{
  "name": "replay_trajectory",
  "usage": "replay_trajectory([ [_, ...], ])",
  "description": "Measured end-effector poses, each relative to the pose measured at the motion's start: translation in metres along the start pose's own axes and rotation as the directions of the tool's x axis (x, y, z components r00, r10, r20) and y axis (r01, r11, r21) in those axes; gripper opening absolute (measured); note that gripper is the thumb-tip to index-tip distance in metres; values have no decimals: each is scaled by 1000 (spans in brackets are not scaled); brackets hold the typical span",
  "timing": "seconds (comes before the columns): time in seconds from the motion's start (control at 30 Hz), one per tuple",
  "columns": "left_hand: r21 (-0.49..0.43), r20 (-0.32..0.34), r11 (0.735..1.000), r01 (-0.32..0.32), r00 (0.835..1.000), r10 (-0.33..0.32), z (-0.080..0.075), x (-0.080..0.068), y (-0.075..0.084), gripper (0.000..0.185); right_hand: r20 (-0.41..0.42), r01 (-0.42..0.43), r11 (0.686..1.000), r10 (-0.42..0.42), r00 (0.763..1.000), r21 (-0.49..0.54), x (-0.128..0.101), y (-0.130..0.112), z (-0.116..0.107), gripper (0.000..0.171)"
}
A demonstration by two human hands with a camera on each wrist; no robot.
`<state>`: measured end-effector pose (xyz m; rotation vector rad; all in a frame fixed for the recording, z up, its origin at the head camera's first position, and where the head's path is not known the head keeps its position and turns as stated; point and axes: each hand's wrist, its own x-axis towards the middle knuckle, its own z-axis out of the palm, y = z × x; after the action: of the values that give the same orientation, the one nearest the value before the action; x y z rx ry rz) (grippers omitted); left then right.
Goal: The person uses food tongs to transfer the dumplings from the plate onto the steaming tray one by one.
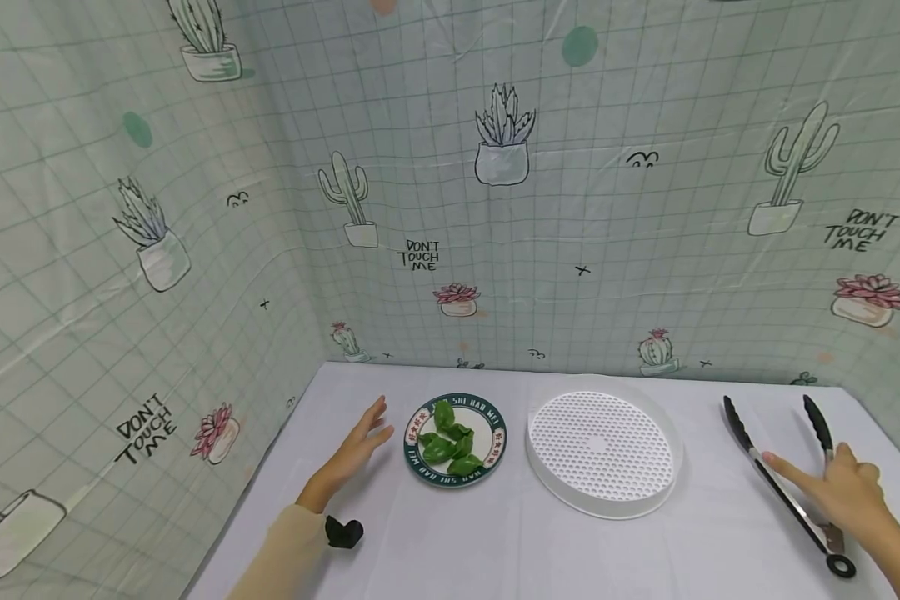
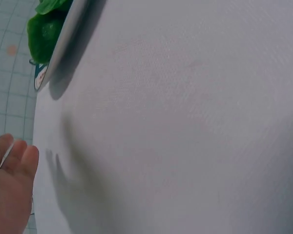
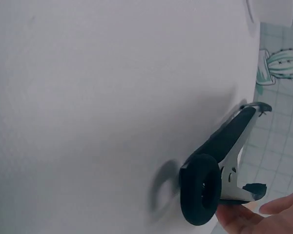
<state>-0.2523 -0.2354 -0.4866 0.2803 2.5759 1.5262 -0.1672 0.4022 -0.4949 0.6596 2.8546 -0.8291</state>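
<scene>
At the lower right of the frame, the black-and-steel tongs (image 1: pixel 787 500) lie spread on the white table (image 1: pixel 487 550); they should be light, stiff and springy, best held midway along both arms, away from the loose end ring (image 1: pixel 841 566). The right hand (image 1: pixel 846 490) is at them, thumb outstretched toward one arm, fingers by the other; I cannot tell whether they grip. The left hand (image 1: pixel 356 450), lower left of centre, is released, fingers extended, beside the plate (image 1: pixel 482 429) of leaves (image 1: pixel 438 450). Beyond hangs the patterned cloth (image 1: pixel 420 125)
</scene>
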Motion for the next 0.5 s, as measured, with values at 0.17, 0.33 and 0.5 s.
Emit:
replay_trajectory([
  [0.17,-60,8,998,-17,1000,18,9,5,-7,63,25,-51,998,51,998,31,1,2,7,135],
  [0.33,-71,21,997,-40,999,41,18,9,-13,61,40,-109,993,107,993,42,1,1,14,143],
  [0.5,-50,36,997,-53,998,55,26,9,-16,61,20,-79,996,78,997,31,3,2,18,146],
])
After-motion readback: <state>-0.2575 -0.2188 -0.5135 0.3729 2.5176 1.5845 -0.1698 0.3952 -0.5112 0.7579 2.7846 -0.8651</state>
